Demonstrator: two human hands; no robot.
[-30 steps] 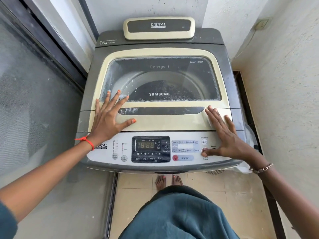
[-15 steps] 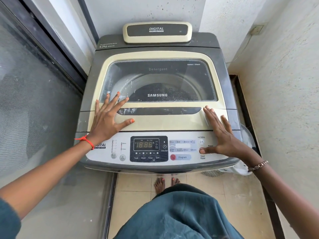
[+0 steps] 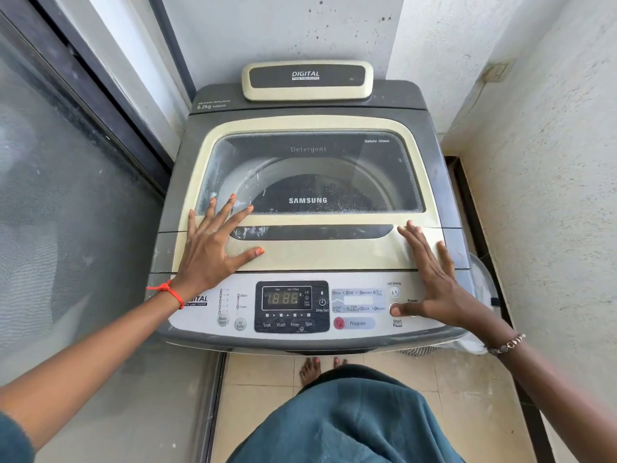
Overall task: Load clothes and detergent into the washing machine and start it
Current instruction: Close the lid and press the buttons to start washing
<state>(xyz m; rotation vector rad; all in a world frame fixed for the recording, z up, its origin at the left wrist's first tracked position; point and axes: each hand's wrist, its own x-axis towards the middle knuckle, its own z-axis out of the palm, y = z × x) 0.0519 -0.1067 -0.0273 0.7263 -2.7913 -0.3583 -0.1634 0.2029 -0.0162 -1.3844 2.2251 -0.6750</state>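
With the lid (image 3: 317,255) down on the washing machine (image 3: 307,108), a person's left hand (image 3: 213,248) lies flat, fingers spread, at the lid's eight o'clock. The right hand (image 3: 434,282), fingers straight, rests at four o'clock, its thumb reaching toward nine onto the Start button (image 3: 393,307).

The view tips upward. The washing machine (image 3: 310,255) sits lower in the frame than before, more of the white wall (image 3: 283,28) shows behind it, and less of the floor tiles (image 3: 260,372) and blue-green garment (image 3: 350,422) shows below.
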